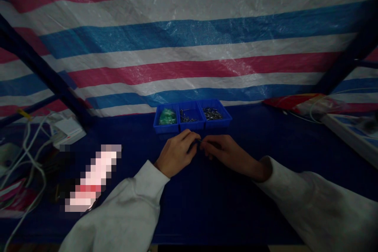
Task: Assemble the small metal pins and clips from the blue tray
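Observation:
My left hand (179,152) and my right hand (222,150) meet above the dark blue tabletop, just in front of three blue bins. Both have their fingertips pinched around a small thin metal piece (201,140), which shows only as a short glint between them. Its exact kind is too small to make out. Green material in clear plastic fills the left bin (165,128). Several slim metal pieces (188,117) lie in the middle bin, and a denser heap of small metal parts (212,113) sits in the right bin.
A blurred-out bright slab (93,177) lies left of my left arm. Tangled white cables (29,153) and a white box (68,130) crowd the left side. At the right are a red plastic package (291,102) and a white-edged tray (348,136). Striped sheeting (189,35) hangs behind.

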`<state>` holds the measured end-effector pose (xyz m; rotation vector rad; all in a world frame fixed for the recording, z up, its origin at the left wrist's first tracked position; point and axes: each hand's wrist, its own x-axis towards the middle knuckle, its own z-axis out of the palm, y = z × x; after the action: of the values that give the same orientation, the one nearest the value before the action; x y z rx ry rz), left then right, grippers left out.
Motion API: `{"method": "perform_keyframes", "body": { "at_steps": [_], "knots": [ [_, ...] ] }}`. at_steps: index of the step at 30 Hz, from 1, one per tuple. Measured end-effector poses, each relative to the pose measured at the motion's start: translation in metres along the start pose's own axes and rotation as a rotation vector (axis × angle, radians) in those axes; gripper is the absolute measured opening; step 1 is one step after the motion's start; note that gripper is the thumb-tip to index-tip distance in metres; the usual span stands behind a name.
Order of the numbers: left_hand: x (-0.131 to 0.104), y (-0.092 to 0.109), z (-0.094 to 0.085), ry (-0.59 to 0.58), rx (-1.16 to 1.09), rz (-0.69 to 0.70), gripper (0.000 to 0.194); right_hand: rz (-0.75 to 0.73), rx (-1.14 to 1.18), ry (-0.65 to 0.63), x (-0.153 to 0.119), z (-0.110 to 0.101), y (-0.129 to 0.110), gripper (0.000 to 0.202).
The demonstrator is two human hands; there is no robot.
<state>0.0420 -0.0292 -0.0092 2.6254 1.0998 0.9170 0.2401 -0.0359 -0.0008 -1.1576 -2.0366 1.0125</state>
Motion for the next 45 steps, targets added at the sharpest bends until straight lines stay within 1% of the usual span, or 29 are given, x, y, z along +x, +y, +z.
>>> {"method": "perform_keyframes", "body": {
  "at_steps": [4, 15, 21, 27, 32, 34, 36, 39, 45],
  "knots": [
    [0.0, 0.0, -0.001, -0.033, 0.026, 0.021, 0.021, -0.004, 0.01, -0.002, -0.001, 0.001, 0.0, 0.026],
    [0.0, 0.002, -0.003, -0.053, 0.012, 0.024, 0.013, -0.021, 0.004, 0.012, 0.0, 0.002, 0.002, 0.031],
    [0.0, 0.003, -0.003, -0.063, 0.019, 0.027, 0.013, -0.029, -0.051, 0.029, -0.002, 0.002, 0.002, 0.035],
    [0.0, 0.002, -0.003, -0.027, -0.004, 0.001, 0.014, -0.052, -0.025, 0.039, -0.002, 0.001, 0.003, 0.039],
    [0.0, 0.005, -0.005, 0.0, -0.058, -0.014, 0.024, -0.03, -0.065, 0.039, 0.0, 0.001, 0.005, 0.039],
    [0.001, 0.005, -0.004, 0.013, -0.07, -0.008, 0.025, -0.023, -0.091, 0.035, 0.001, 0.001, 0.006, 0.037],
    [0.001, 0.005, -0.004, 0.026, -0.102, -0.013, 0.022, -0.015, -0.092, 0.033, 0.001, 0.001, 0.006, 0.031],
    [0.002, 0.005, -0.003, 0.035, -0.176, -0.033, 0.016, -0.005, -0.048, 0.033, 0.001, 0.001, 0.007, 0.024],
    [0.005, 0.006, -0.004, 0.067, -0.28, -0.06, 0.019, -0.008, 0.09, 0.014, 0.003, 0.0, 0.01, 0.024]
  ]
}}
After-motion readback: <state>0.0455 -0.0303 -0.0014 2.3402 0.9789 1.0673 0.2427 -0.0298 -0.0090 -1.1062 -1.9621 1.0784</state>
